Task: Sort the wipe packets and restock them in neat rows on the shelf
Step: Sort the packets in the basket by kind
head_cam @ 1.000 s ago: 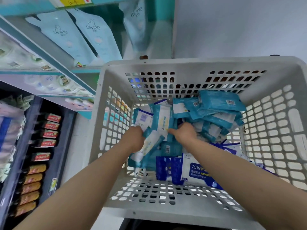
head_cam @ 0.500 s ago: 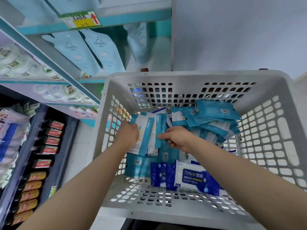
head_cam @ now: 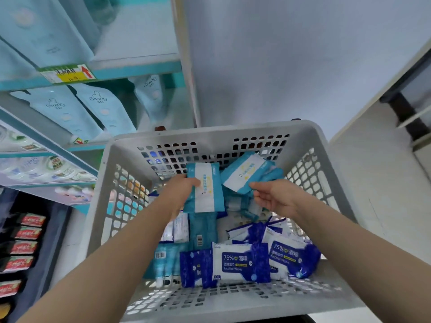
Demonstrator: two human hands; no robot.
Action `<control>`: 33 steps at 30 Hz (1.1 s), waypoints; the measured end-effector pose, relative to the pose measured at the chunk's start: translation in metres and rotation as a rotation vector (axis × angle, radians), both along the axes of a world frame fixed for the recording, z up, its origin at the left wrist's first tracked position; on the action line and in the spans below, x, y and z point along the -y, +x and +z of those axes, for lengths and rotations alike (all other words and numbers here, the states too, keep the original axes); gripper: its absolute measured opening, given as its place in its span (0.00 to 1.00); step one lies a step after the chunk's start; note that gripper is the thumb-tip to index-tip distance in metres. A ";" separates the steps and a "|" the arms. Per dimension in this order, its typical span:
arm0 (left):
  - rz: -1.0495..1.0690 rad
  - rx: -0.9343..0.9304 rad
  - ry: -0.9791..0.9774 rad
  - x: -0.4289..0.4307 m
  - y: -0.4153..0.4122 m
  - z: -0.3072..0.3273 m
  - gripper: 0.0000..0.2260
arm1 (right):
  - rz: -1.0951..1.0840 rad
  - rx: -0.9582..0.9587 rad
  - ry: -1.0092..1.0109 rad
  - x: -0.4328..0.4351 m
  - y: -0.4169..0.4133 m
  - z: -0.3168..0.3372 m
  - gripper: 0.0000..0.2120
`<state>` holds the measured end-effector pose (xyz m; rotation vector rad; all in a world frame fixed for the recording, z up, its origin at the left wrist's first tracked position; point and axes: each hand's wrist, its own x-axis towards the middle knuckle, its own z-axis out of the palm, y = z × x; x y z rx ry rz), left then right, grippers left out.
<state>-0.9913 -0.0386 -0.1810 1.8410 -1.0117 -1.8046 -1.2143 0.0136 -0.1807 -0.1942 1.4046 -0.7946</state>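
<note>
A white perforated basket (head_cam: 331, 145) holds several wipe packets. My left hand (head_cam: 180, 194) grips a stack of teal-and-white wipe packets (head_cam: 205, 190), lifted upright above the pile. My right hand (head_cam: 275, 197) pinches the lower corner of another teal-and-white packet (head_cam: 245, 174), raised and tilted toward the basket's far wall. Dark blue 75% alcohol wipe packets (head_cam: 240, 262) lie flat along the near side. More teal packets (head_cam: 203, 229) lie beneath my hands, partly hidden.
Shelves stand at the left: pale blue pouches (head_cam: 98, 108) behind a teal edge with a yellow price tag (head_cam: 67, 74), clear-wrapped goods (head_cam: 46, 166) below, red packs (head_cam: 23, 248) at the bottom. A white wall (head_cam: 291, 66) lies beyond the basket.
Both hands have risen out of the pile, each lifting teal-and-white packets. The view has tilted upward, so the basket sits lower in frame and more shelf shows.
</note>
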 end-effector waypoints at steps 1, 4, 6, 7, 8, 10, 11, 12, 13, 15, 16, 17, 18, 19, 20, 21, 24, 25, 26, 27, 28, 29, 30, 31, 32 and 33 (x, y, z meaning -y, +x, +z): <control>0.016 -0.006 -0.010 0.001 -0.004 -0.002 0.05 | -0.045 0.032 -0.010 0.004 -0.002 0.000 0.04; 0.014 0.019 -0.080 0.002 -0.011 -0.008 0.14 | -0.043 0.127 -0.024 0.016 -0.008 -0.002 0.05; 0.055 -0.008 -0.125 0.002 -0.012 -0.009 0.16 | 0.114 0.059 0.021 0.018 -0.013 0.000 0.07; 0.065 -0.030 -0.141 0.001 -0.012 -0.009 0.15 | 0.213 -0.009 0.041 0.017 -0.015 0.002 0.11; 0.059 -0.049 -0.151 0.001 -0.012 -0.009 0.13 | 0.294 -0.078 0.045 0.015 -0.017 0.003 0.14; 0.013 -0.089 -0.151 0.000 -0.013 -0.007 0.11 | 0.355 -0.181 0.000 0.013 -0.019 0.006 0.18; -0.027 -0.106 -0.141 0.000 -0.015 -0.004 0.11 | 0.344 -0.214 -0.035 0.012 -0.018 0.007 0.18; -0.076 -0.114 -0.127 0.000 -0.018 -0.002 0.11 | 0.326 -0.239 -0.067 0.013 -0.016 0.008 0.18; -0.121 -0.121 -0.112 0.001 -0.023 0.001 0.10 | 0.313 -0.258 -0.088 0.013 -0.014 0.008 0.18; -0.192 -0.122 -0.095 0.003 -0.034 0.005 0.09 | 0.279 -0.262 -0.109 0.015 -0.009 0.007 0.16; -0.200 -0.123 -0.092 0.005 -0.038 0.006 0.11 | 0.250 -0.251 -0.112 0.015 -0.009 0.007 0.15; -0.186 -0.126 -0.084 0.006 -0.043 0.007 0.14 | 0.214 -0.243 -0.109 0.016 -0.010 0.006 0.15; -0.158 -0.119 -0.073 0.007 -0.045 0.006 0.17 | 0.166 -0.237 -0.099 0.016 -0.012 0.004 0.15; -0.122 -0.113 -0.056 0.008 -0.047 0.005 0.19 | 0.100 -0.231 -0.085 0.017 -0.014 0.002 0.14; -0.093 -0.098 -0.031 0.008 -0.047 0.003 0.21 | 0.022 -0.222 -0.070 0.017 -0.017 -0.001 0.13; -0.080 -0.074 0.001 0.008 -0.047 0.001 0.23 | -0.058 -0.207 -0.059 0.017 -0.020 -0.004 0.12; -0.150 -0.021 0.048 0.006 -0.051 -0.006 0.28 | -0.211 -0.144 -0.081 0.019 -0.026 -0.011 0.12; -0.162 -0.044 0.033 0.006 -0.055 -0.008 0.28 | -0.240 -0.125 -0.097 0.019 -0.027 -0.012 0.12; -0.167 -0.062 -0.004 0.007 -0.058 -0.011 0.27 | -0.255 -0.117 -0.107 0.020 -0.027 -0.012 0.13; -0.170 -0.066 -0.052 0.008 -0.062 -0.013 0.25 | -0.256 -0.118 -0.113 0.020 -0.027 -0.011 0.13; -0.173 -0.057 -0.095 0.010 -0.064 -0.014 0.23 | -0.245 -0.126 -0.121 0.020 -0.025 -0.011 0.14; -0.175 -0.048 -0.124 0.013 -0.066 -0.015 0.21 | -0.225 -0.139 -0.129 0.018 -0.024 -0.010 0.14; -0.175 -0.036 -0.144 0.015 -0.066 -0.015 0.20 | -0.191 -0.162 -0.130 0.016 -0.024 -0.007 0.13; -0.177 -0.016 -0.160 0.017 -0.064 -0.015 0.19 | -0.141 -0.193 -0.119 0.013 -0.023 -0.004 0.12; -0.186 0.018 -0.179 0.018 -0.060 -0.015 0.18 | -0.079 -0.233 -0.095 0.008 -0.023 -0.002 0.10; -0.199 0.057 -0.197 0.018 -0.054 -0.016 0.18 | -0.016 -0.267 -0.070 0.004 -0.023 -0.001 0.09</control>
